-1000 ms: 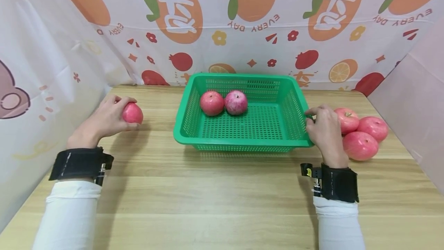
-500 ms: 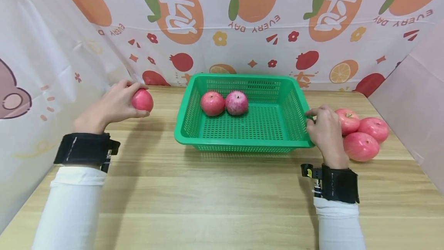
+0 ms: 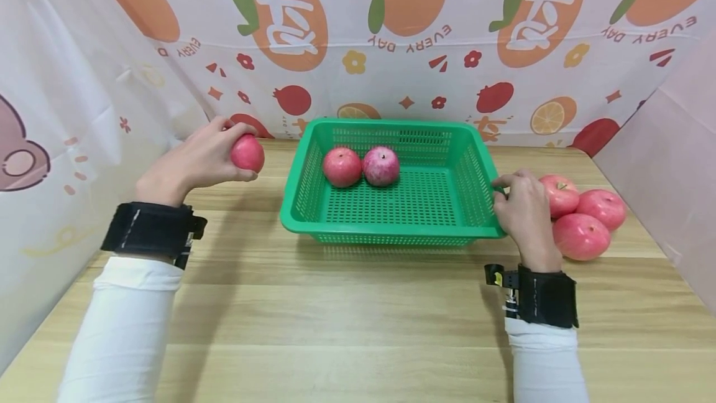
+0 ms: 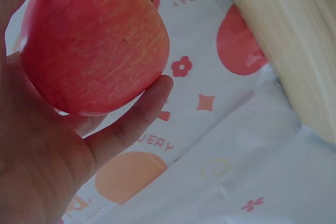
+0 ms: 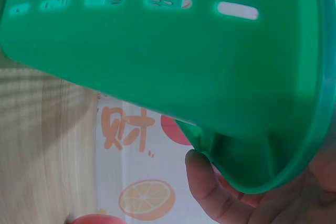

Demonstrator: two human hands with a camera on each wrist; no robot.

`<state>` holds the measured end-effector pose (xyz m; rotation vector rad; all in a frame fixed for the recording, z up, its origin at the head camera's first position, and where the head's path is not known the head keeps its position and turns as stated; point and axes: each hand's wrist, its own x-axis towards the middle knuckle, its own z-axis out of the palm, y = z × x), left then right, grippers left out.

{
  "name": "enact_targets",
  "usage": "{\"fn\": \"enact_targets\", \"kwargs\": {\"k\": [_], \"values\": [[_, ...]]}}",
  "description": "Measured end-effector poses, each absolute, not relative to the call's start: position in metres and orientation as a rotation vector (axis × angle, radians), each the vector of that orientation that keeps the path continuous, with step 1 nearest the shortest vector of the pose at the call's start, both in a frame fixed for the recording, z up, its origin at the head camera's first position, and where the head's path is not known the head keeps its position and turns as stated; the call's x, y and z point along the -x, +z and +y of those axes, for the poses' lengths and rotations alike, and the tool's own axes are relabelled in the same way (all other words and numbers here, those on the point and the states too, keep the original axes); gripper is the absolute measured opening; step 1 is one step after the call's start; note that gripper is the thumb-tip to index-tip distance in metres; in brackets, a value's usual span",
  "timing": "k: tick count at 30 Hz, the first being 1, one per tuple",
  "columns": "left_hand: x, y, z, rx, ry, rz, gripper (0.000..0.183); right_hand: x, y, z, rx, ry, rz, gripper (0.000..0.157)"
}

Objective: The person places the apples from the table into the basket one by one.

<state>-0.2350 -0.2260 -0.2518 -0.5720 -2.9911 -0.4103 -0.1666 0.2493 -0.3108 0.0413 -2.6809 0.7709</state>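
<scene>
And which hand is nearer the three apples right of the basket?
Right. The right hand grips the green basket at its right rim, just left of the three apples; the left hand is beyond the basket's left end, holding another apple.

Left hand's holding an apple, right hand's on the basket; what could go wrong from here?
The round apple could slip from the left hand. The right hand grips the basket by its edge: a tug might roll the two apples inside, or the hand might knock the three apples beside it.
</scene>
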Motion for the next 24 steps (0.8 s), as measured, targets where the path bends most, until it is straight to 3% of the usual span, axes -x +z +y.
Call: {"fn": "enact_targets", "kwargs": {"k": [24], "values": [[0.238, -0.23, -0.189, 0.689, -0.37, -2.955, 0.066, 0.167, -0.312, 0.249, -0.048, 0.76, -2.676, 0.025]]}}
